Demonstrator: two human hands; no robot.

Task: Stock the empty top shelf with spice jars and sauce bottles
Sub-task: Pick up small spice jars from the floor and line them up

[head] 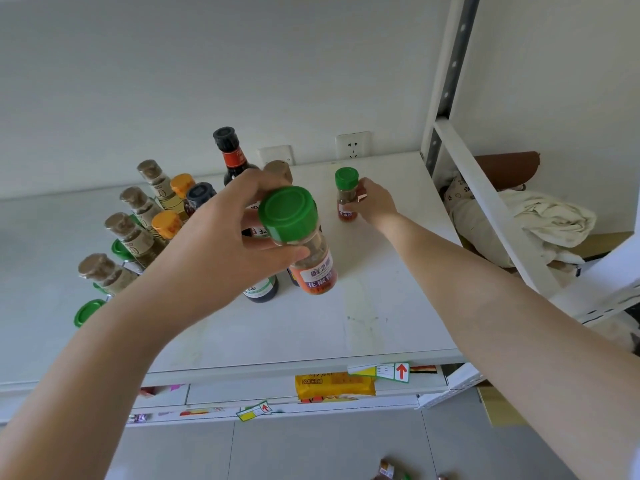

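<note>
A plain white wall [173, 64] runs behind, with a white socket [353, 145] low in it and a second white plate [276, 154] to its left. A white metal post [450, 71] rises at the right, crumpled pale cloth [550, 220] beyond it. The floor [311, 452] below is grey tile.

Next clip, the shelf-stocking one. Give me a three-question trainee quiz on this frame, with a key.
1. True or false: the right hand holds an orange-capped jar.
2. The spice jar gripped by the left hand has a cap that is: A orange, B green, C black.
3. What is mounted on the wall behind the top shelf?
Key: 1 false, its small jar is green-capped; 2 B; 3 a wall socket.
</note>
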